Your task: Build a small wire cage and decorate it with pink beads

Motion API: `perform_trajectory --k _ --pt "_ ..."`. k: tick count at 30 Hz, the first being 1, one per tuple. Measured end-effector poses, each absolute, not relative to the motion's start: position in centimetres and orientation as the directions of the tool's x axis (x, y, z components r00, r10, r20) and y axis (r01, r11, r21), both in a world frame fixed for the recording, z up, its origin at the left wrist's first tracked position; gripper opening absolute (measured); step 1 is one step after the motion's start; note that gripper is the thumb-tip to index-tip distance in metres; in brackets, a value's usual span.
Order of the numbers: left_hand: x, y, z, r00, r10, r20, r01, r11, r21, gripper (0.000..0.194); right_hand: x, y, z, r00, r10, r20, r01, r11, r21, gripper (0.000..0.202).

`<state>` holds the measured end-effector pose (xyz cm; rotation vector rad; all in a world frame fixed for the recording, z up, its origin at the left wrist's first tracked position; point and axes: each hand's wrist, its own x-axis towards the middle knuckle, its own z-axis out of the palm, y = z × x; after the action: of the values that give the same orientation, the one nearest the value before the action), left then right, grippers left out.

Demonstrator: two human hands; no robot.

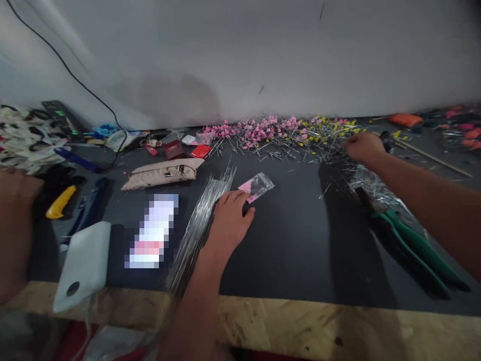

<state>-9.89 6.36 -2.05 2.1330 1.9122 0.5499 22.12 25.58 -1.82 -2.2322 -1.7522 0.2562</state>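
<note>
My left hand (232,215) lies palm down at the middle of the dark table, fingers stretched out and thumb apart. It rests by the right side of a bundle of thin silvery wires (201,213), its fingertips at a small clear bag with pink pieces (259,186). At the back right, my right hand (363,146) is closed, its fingertips at the edge of a pile of wire stems with yellow tips (330,131); what it holds is too small to make out. Stems with pink tips (268,129) continue the pile leftward.
Green-handled cutters (409,250) lie at the right, below loose wire pieces (370,185). A beige packet (163,173), a blurred-out phone (152,230), a white power bank (84,265) and a yellow-handled tool (60,201) lie left. Another person's hand (18,188) is at the far left.
</note>
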Motion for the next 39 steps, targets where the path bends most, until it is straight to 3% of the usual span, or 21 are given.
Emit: perform_trajectory --k 9,14,19,23,25,27,34,39 --pt "-9.5 6.5 -2.2 0.093 0.971 0.219 0.904 -0.174 0.390 0.015 22.6 22.5 -0.8 0.195 0.975 0.108 0.908 -0.138 -0.395 0.032" --pt "-9.8 6.6 -1.9 0.139 0.984 0.108 0.847 -0.174 0.502 0.011 20.9 18.9 -0.9 0.061 0.997 0.056 0.892 -0.029 -0.452 0.024" --pt "-8.8 5.9 -1.0 0.089 0.996 0.024 0.748 -0.083 0.659 0.040 18.0 14.0 -1.3 -0.172 0.981 -0.087 0.806 0.090 -0.584 0.020" --pt "-7.3 5.1 0.0 0.224 0.974 -0.045 0.659 -0.117 0.743 0.019 16.3 10.0 -1.7 -0.259 0.959 -0.118 0.714 0.107 -0.692 0.031" --pt "-6.6 4.6 0.2 0.264 0.960 -0.091 0.572 -0.079 0.816 0.016 15.8 8.2 -1.7 -0.279 0.953 -0.118 0.527 0.049 -0.848 0.036" --pt "-5.8 4.1 0.3 0.297 0.946 -0.130 0.450 -0.019 0.893 0.017 15.4 6.7 -1.4 -0.309 0.944 -0.116 0.381 0.011 -0.925 0.034" --pt "-3.7 2.7 -0.1 0.399 0.891 -0.215 0.197 0.146 0.969 0.021 15.2 3.6 0.3 -0.258 0.961 -0.102 0.183 -0.055 -0.981 0.025" --pt "-2.8 2.0 -0.3 0.403 0.891 -0.211 0.172 0.153 0.973 0.021 15.9 2.7 0.4 -0.253 0.964 -0.088 0.130 -0.056 -0.990 0.029"
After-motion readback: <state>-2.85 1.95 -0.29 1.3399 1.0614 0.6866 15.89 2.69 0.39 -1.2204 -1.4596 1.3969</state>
